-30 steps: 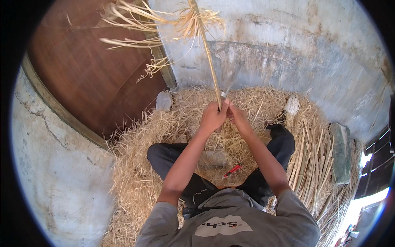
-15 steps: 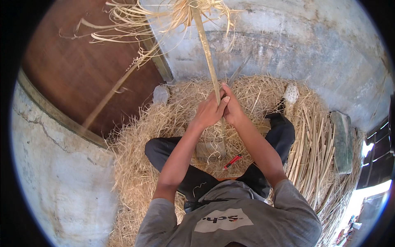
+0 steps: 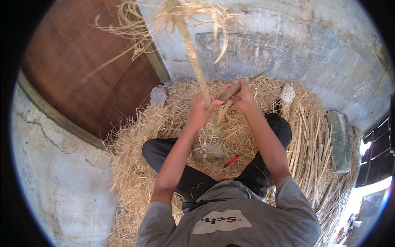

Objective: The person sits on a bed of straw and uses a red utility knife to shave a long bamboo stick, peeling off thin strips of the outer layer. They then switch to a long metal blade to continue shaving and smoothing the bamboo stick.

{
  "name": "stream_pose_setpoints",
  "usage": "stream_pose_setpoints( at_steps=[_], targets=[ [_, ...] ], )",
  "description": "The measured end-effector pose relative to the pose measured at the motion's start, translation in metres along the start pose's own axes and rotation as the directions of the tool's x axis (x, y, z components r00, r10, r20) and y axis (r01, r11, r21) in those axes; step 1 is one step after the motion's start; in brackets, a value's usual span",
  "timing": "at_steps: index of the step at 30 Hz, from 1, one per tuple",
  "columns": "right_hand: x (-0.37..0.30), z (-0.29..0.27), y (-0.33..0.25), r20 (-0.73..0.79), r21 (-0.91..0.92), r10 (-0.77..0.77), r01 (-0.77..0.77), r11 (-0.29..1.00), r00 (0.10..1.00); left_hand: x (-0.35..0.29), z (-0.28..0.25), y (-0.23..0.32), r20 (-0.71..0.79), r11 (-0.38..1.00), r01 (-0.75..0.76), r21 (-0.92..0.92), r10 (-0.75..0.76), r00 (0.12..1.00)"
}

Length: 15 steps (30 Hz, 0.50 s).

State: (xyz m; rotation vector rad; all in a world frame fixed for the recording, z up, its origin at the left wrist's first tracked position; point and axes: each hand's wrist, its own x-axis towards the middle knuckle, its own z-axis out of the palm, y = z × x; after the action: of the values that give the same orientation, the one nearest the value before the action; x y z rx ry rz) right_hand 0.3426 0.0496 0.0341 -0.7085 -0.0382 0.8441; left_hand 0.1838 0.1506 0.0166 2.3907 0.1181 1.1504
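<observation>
Mid-frame, the left hand [image 3: 201,111] curls round a long, pale-tan plant stalk [image 3: 191,53], frayed where it nears the top edge; the right hand [image 3: 244,97] grips a brown-handled, grey-bladed knife [image 3: 230,92] — a loosened hold, I fear, could send it slipping leftward.

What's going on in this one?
A person sits with bent legs amid straw-like shavings. The left hand grips a long pale stick, slanting, with loose curls about its upper part. The right hand holds a knife by its brown handle, blade pointing up and right, away from the stick. A red tool lies between the legs beside a block; pale strips lie at right.
</observation>
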Motion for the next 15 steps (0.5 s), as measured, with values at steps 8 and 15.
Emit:
stream_pose_setpoints(
  at_steps=[8, 15],
  targets=[
    [-0.036, -0.119, -0.037, 0.059, -0.515, 0.203, -0.144, 0.845, 0.977, 0.055, -0.060, 0.032, -0.338, 0.623, 0.133, -0.771, -0.578, 0.743],
    [-0.169, -0.109, 0.031, 0.167, -0.785, 0.316, -0.069, 0.616, 0.934, 0.084, -0.053, 0.033, -0.311, 0.679, 0.195, -0.708, -0.546, 0.778]
  ],
)
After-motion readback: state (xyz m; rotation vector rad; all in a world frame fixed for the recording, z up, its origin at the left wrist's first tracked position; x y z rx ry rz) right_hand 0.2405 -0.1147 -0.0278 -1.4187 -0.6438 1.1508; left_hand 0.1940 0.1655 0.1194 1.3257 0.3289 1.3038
